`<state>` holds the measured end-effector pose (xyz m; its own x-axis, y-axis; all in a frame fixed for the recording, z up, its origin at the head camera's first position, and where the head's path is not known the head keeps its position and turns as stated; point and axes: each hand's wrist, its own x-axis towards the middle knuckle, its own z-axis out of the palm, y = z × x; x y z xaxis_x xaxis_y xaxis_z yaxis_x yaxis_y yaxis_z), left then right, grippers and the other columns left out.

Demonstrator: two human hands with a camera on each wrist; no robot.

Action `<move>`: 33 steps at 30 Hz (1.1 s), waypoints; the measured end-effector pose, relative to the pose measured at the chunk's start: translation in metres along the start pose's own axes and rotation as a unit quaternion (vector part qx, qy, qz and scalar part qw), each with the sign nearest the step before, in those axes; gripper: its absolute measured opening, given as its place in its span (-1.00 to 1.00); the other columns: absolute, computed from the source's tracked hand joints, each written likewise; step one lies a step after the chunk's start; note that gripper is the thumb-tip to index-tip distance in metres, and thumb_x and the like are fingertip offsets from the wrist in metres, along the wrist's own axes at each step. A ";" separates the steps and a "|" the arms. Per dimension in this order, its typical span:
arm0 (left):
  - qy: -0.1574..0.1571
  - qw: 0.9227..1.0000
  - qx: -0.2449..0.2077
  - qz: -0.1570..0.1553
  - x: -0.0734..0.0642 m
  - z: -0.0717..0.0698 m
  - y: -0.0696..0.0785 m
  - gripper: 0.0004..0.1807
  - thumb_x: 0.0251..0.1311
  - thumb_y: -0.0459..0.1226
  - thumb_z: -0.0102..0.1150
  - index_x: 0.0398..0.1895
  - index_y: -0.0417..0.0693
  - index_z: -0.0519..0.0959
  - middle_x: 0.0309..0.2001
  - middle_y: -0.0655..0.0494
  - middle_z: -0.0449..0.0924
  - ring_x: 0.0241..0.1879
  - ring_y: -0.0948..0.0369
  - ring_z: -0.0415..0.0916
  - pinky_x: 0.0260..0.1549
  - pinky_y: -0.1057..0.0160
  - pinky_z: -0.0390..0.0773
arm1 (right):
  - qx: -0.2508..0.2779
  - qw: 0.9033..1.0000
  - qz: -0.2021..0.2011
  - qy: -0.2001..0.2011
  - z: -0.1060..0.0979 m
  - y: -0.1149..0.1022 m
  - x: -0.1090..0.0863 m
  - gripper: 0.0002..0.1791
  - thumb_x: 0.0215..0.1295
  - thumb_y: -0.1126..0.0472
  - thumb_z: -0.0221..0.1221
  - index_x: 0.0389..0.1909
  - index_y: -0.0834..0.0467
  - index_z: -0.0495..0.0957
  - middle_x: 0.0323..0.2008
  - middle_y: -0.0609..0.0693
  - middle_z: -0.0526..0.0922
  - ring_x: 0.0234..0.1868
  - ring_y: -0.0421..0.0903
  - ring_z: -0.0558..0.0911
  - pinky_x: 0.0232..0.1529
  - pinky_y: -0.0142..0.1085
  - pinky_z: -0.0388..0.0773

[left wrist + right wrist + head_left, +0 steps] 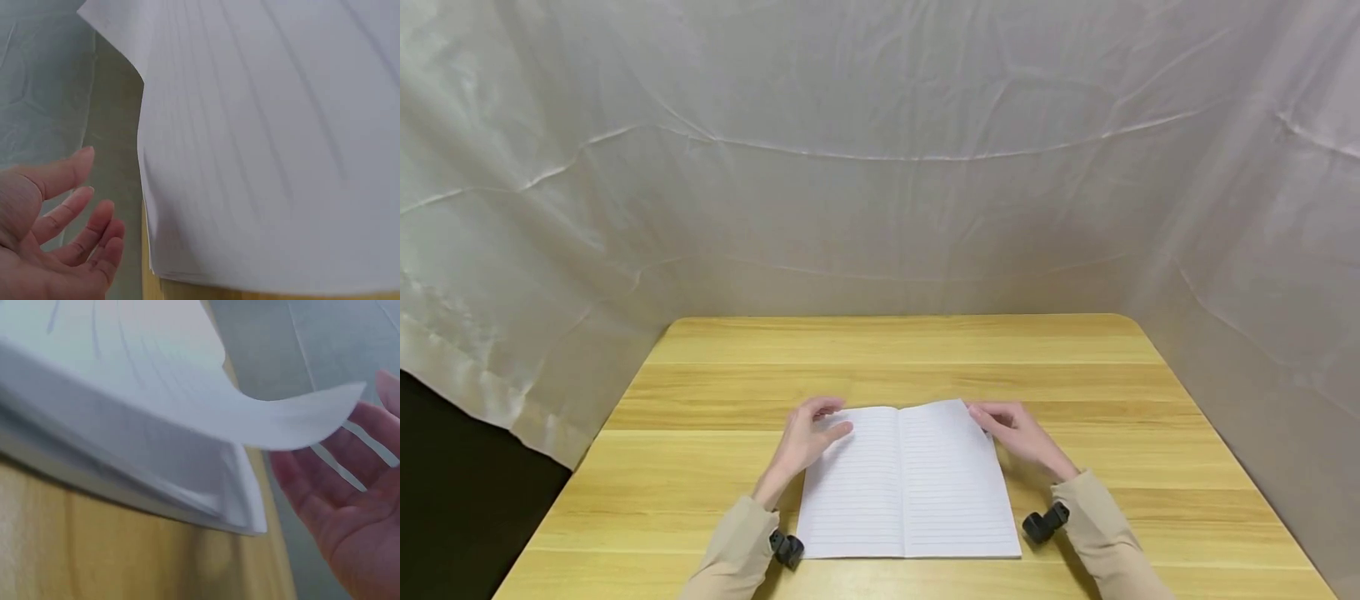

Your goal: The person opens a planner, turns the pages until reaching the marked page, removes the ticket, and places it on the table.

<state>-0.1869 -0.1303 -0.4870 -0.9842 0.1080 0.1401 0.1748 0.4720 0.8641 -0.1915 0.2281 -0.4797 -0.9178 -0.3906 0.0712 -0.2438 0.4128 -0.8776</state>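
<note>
An open notebook point(850, 492) with ruled white pages lies on the table. Its right-hand page point(275, 419) is lifted and bends upward at the far outer corner. At that corner is my right hand point(1018, 433); the right wrist view shows the fingers point(306, 481) behind the curled page edge and the thumb apart from it. My left hand point(808, 437) hovers by the far left corner, fingers loosely bent and holding nothing. In the left wrist view a gap separates that hand from the ruled paper point(250, 156).
The notebook rests on a wood-grain table point(700, 475) near its front edge. Pale cloth point(880, 217) hangs behind and along both sides. Each wrist, in a beige sleeve, carries a small black camera point(1045, 523).
</note>
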 end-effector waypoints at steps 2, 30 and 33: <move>-0.007 1.000 -0.012 0.006 -0.001 0.001 0.002 -0.56 0.20 -0.31 0.38 0.14 -0.27 0.60 0.08 -0.19 0.68 0.13 -0.11 0.57 0.25 -0.12 0.51 | 0.003 0.999 -0.009 -0.033 -0.001 -0.003 0.000 -0.57 0.59 0.11 -0.02 0.25 0.29 0.54 0.28 0.27 0.57 0.20 -0.05 0.64 0.07 -0.46 0.59; -0.190 0.961 -0.172 0.107 -0.006 0.020 0.013 -0.56 0.52 -0.34 -0.05 0.35 -0.42 0.35 0.09 -0.49 0.59 0.13 -0.37 0.55 0.13 0.46 0.55 | -0.033 0.975 -0.063 -0.212 0.008 -0.021 0.005 -0.60 0.59 0.11 -0.04 0.31 0.10 0.53 0.46 0.13 0.38 0.48 0.28 0.32 0.43 -0.42 0.31; -0.197 0.959 -0.171 0.107 -0.005 0.022 0.015 -0.57 0.54 -0.32 -0.08 0.35 -0.38 0.37 0.16 -0.43 0.58 0.15 -0.32 0.56 0.15 0.45 0.55 | -0.028 0.974 -0.065 -0.217 0.011 -0.023 0.006 -0.59 0.59 0.12 -0.04 0.31 0.13 0.52 0.46 0.16 0.37 0.49 0.29 0.31 0.43 -0.40 0.32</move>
<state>-0.1783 -0.1044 -0.4854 -0.8283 0.5249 0.1958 0.2854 0.0946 0.9537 -0.1877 0.2071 -0.4646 -0.6622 -0.7484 -0.0381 -0.3769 0.3765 -0.8463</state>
